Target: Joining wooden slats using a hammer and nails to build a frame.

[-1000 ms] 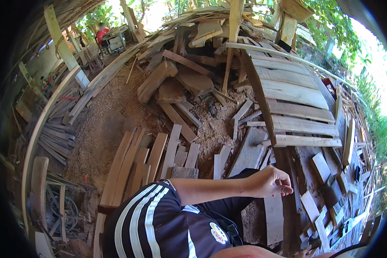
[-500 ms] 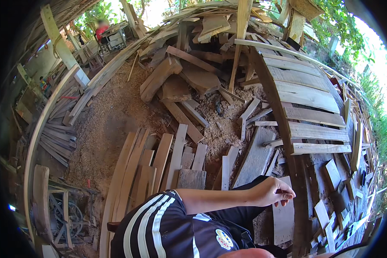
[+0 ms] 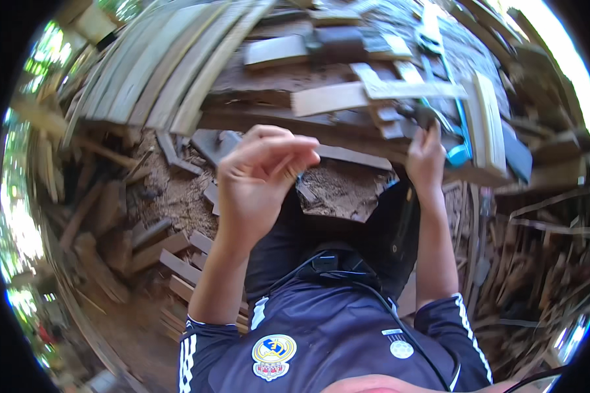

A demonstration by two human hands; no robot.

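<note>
My left hand (image 3: 252, 180) is raised in front of the workbench, thumb and fingertips pinched together. Anything between them is too small to make out. To the right, my right hand (image 3: 427, 160) reaches over the bench's near edge, its fingers closed on a dark rounded object (image 3: 427, 118) whose kind is unclear. Just beside that hand lies a long teal tool (image 3: 462, 124) with a round teal end. Pale wood offcuts, one of them a flat strip (image 3: 330, 98), lie on the bench beyond my hands.
Boards (image 3: 157, 72) lie side by side at the bench's far left. An upright-looking pale block (image 3: 488, 124) stands at the right. Sawdust (image 3: 341, 190) and scrap wood cover the ground below the bench, and a wood pile (image 3: 105, 236) is at the left.
My view has swung right to face the bench. My left hand has come up with its fingers pinched. My right hand, unseen before, now shows, closed on the dark object.
</note>
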